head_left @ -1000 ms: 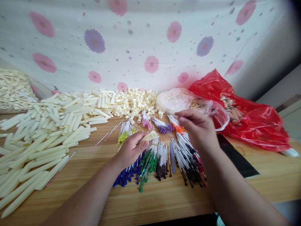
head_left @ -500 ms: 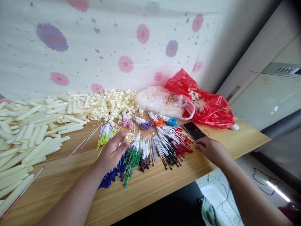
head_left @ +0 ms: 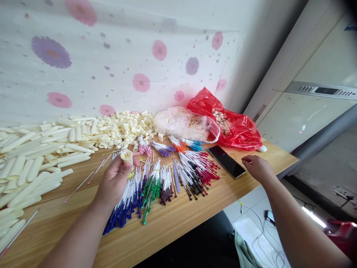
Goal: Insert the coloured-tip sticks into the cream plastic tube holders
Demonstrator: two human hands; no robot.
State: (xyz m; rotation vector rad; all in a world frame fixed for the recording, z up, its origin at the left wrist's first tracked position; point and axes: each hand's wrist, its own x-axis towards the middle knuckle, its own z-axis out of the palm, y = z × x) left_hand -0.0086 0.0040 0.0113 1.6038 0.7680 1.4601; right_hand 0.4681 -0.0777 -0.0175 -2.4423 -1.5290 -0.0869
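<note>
Pinched in my left hand [head_left: 114, 182] is a small cream plastic piece [head_left: 127, 157], its round end facing me with some yellow inside. It looks like one of the slotted caps heaped at the back. Below that hand are bundles of white sticks with blue tips [head_left: 122, 214] and green tips [head_left: 152, 190]. My right hand [head_left: 258, 169] hovers beside a black smartphone [head_left: 227, 160], apart from it. Its fingers are curled in, and nothing shows in them.
Cream tubes [head_left: 33, 167] cover the table's left side, with slotted caps [head_left: 131, 128] behind. More tipped sticks [head_left: 199, 169] fan out mid-table, by a purple strip [head_left: 176, 178]. A clear bag [head_left: 181, 124] and a red bag [head_left: 237, 132] of small parts stand at the back right.
My right hand has come off the smartphone, which now lies nearer the table's front edge. My left hand has moved left with the cream piece and turned it. The view has swung right.
</note>
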